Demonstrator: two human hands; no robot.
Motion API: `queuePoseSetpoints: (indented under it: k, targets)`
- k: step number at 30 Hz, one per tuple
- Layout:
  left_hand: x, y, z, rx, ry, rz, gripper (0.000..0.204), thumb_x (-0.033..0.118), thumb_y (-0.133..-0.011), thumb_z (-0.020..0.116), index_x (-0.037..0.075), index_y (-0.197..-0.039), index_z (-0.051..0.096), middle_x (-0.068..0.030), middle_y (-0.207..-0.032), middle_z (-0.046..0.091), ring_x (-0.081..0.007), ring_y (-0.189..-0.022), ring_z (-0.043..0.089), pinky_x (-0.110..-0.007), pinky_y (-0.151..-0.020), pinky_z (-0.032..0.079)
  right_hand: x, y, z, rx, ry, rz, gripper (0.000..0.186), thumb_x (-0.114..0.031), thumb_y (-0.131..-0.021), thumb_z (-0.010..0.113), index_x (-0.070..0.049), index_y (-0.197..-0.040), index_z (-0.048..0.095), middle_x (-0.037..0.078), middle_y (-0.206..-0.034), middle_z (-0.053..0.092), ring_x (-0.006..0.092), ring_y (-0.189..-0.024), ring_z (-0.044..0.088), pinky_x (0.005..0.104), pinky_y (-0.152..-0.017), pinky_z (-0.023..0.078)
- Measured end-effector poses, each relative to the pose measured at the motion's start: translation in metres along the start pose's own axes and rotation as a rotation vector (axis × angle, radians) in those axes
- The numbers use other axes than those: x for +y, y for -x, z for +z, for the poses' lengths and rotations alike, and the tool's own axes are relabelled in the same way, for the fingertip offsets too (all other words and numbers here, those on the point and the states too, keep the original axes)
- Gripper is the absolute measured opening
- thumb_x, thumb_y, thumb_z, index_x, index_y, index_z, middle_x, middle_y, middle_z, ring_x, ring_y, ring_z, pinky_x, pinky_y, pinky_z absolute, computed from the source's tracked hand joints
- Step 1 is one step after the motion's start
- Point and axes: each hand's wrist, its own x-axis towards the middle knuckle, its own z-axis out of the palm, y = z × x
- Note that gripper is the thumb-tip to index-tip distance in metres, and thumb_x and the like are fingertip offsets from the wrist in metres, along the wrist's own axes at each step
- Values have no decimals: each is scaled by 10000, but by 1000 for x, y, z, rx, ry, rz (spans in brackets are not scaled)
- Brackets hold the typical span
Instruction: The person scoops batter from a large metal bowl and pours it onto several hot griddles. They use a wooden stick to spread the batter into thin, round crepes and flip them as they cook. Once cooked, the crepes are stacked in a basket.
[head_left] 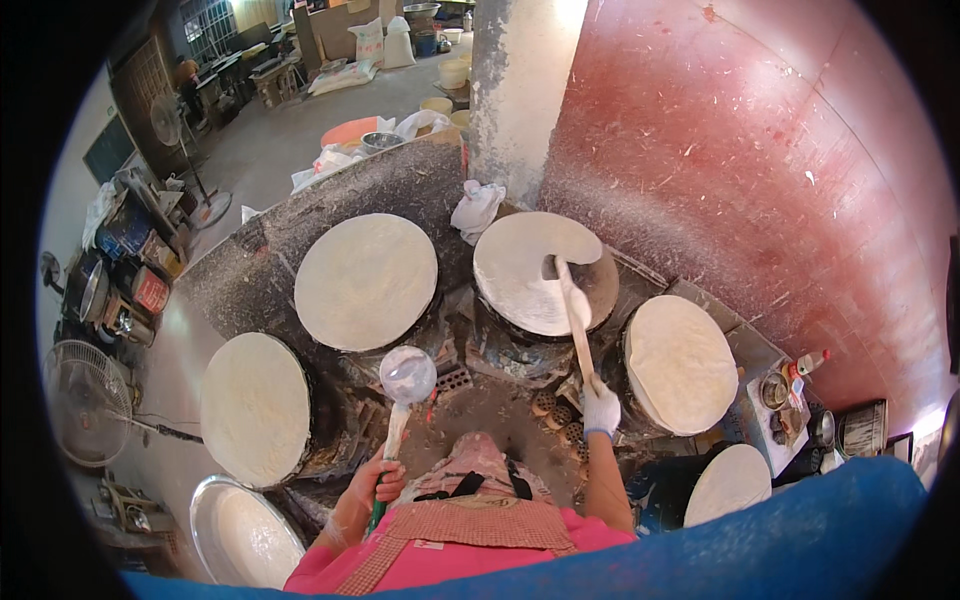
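My left hand (376, 482) is wrapped round the green-ended handle of a ladle (408, 375), whose round bowl is coated in pale batter. My right hand (602, 408), in a white glove, grips the long handle of a wooden batter spreader (577, 315). The spreader's head rests on a round griddle (604, 284) ahead of me. Pale batter (520, 268) covers most of that griddle, while its dark surface shows at the right. Just right of my right hand, a thin round flatbread (680, 365) lies on another griddle, its near-left edge lifted or folded.
Two more pale rounds, a far one (367, 282) and a left one (256, 410), cover griddles. A metal basin of batter (245, 535) stands at lower left. A white cloth (478, 208) lies behind the griddles; a stack of flatbreads (730, 485) sits at lower right. Fans (88, 402) stand left.
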Motion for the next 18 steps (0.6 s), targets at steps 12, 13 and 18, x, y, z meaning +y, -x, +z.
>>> queuePoseSetpoints:
  k: [12, 13, 18]
  targets:
    - [-6, -38, 16, 184, 62, -75, 553, 42, -863, 429, 289, -1335, 285, 0, -546, 345, -80, -369, 317, -201, -305, 265, -44, -23, -31, -34, -242, 69, 270, -265, -809, 589, -54, -970, 637, 99, -575, 579, 180, -460, 529, 321, -470, 425]
    - [-6, -48, 16, 222, 96, -82, 552, 42, -864, 428, 293, -1335, 284, 0, -545, 343, -81, -369, 317, -202, -304, 263, -34, -28, -11, 17, -27, -25, 263, -307, -804, 578, -82, -928, 637, 124, -627, 593, 246, -542, 561, 344, -530, 445]
    - [-4, -50, 19, 202, 32, -119, 533, 41, -862, 419, 295, -1318, 311, 4, -545, 316, -74, -373, 305, -199, -303, 263, 37, -5, 4, 51, 263, -287, 241, -349, -794, 565, -150, -900, 651, 178, -751, 606, 330, -690, 588, 393, -620, 461]
